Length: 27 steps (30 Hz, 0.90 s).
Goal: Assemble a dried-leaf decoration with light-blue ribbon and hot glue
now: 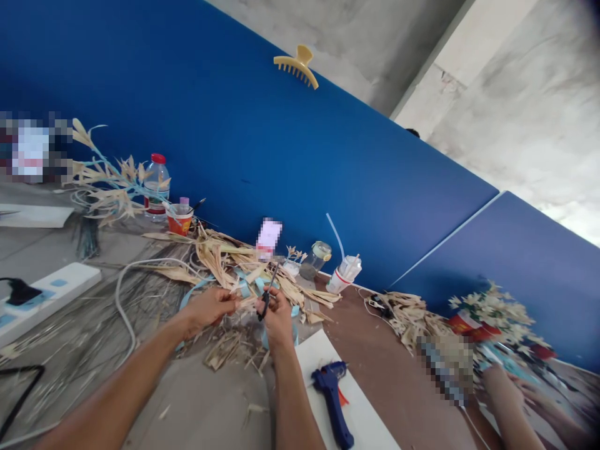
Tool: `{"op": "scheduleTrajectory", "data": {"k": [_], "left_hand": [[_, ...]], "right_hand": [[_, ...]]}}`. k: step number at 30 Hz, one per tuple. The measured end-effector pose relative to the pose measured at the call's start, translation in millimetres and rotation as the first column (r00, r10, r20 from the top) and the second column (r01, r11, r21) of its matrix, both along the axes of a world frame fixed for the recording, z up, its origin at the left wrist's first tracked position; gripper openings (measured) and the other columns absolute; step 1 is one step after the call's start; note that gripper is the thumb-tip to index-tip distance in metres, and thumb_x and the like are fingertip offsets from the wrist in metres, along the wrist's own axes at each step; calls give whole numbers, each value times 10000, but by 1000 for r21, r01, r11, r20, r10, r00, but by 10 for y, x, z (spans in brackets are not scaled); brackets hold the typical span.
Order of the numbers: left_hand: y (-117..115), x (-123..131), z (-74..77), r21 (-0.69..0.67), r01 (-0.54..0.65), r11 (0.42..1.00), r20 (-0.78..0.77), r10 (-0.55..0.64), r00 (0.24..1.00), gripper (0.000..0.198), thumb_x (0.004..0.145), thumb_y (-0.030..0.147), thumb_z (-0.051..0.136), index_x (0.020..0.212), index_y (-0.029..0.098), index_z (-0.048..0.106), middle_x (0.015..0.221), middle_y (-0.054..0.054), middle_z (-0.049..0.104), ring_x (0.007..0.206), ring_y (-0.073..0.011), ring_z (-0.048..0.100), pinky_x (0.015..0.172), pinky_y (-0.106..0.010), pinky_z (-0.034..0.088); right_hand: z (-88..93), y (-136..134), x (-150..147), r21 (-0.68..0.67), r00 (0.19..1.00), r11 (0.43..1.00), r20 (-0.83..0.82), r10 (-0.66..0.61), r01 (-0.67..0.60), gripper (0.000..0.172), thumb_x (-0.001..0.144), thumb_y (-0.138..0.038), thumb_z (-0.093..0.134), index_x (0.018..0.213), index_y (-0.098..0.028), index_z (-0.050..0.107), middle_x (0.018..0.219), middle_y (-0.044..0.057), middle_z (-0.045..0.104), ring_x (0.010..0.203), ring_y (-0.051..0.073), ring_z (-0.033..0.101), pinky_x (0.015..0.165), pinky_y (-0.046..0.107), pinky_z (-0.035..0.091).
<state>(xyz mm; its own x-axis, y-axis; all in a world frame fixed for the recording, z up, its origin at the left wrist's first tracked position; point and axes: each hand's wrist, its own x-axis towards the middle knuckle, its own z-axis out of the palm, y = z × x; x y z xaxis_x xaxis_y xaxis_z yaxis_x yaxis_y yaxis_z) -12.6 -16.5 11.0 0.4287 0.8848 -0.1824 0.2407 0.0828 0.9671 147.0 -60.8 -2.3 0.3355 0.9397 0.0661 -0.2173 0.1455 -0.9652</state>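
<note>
My left hand [212,310] is closed, thumb and fingers pinching a thin strip of pale dried husk [244,304]. Close beside it, my right hand [277,317] grips a pair of dark-handled scissors [268,299], blades pointing up and away. Whether the blades are apart is too small to tell. A loose heap of dried husks [218,257] lies just beyond both hands, with bits of light blue ribbon [244,287] among it. Small husk scraps [229,350] are scattered below my hands. To the right, a blue glue gun [334,400] rests on a white board [319,350].
At left are a white power strip [70,284], a looping white cable [120,294], a red-capped bottle [157,187] and a red paper cup [179,220]. A glass jar [316,259] and white cup [341,275] stand by the blue partition [234,137]. Another person's hands [504,387] work at right.
</note>
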Motion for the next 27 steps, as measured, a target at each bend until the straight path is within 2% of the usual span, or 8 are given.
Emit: {"op": "scheduleTrajectory", "data": {"k": [3, 7, 13, 16, 21, 27], "left_hand": [[11, -13, 1, -30, 74, 997, 65, -71, 995, 255, 654, 416, 601, 575, 202, 489, 468, 62, 386, 361, -79, 267, 402, -228, 157], [69, -36, -66, -47, -27, 999, 64, 30, 998, 211, 641, 397, 591, 646, 202, 510, 504, 67, 401, 371, -78, 271, 401, -224, 161], [148, -49, -196, 19, -149, 989, 58, 148, 987, 181, 638, 324, 558, 773, 204, 540, 494, 90, 356, 363, -72, 234, 402, -216, 158], [132, -36, -163, -12, -158, 987, 87, 159, 983, 189, 643, 326, 544, 783, 199, 552, 472, 93, 336, 359, -71, 216, 408, -217, 138], [93, -9, -71, -35, -144, 989, 129, 148, 981, 234, 615, 349, 580, 784, 189, 566, 512, 84, 401, 365, -61, 218, 404, -217, 139], [100, -11, -75, -48, -164, 985, 119, 168, 978, 284, 590, 390, 614, 779, 190, 541, 509, 95, 364, 368, -57, 222, 404, -216, 151]], "right_hand": [[-21, 16, 32, 6, 1000, 1000, 7, -22, 22, 414, 539, -216, 728, 921, -179, 571, 623, -47, 617, 542, 98, 541, 502, 197, 391], [-32, 34, 87, 27, 996, 996, -3, -85, 85, 399, 546, -214, 723, 916, -173, 580, 630, -34, 630, 549, 106, 561, 518, 207, 416], [-85, 71, 105, 51, 989, 988, 7, -150, 149, 406, 539, -253, 742, 907, -165, 594, 635, -15, 638, 566, 122, 574, 523, 218, 424], [-122, 89, 80, 78, 982, 980, 45, -186, 182, 397, 560, -285, 734, 911, -160, 598, 634, -13, 628, 567, 118, 562, 522, 214, 419], [-161, 106, 41, 118, 967, 965, 76, -244, 234, 377, 591, -298, 711, 923, -157, 600, 614, -20, 610, 542, 108, 534, 503, 205, 403], [-165, 115, 30, 119, 965, 963, 68, -252, 243, 371, 598, -300, 706, 921, -156, 593, 613, -16, 609, 536, 109, 531, 496, 207, 403]]}}
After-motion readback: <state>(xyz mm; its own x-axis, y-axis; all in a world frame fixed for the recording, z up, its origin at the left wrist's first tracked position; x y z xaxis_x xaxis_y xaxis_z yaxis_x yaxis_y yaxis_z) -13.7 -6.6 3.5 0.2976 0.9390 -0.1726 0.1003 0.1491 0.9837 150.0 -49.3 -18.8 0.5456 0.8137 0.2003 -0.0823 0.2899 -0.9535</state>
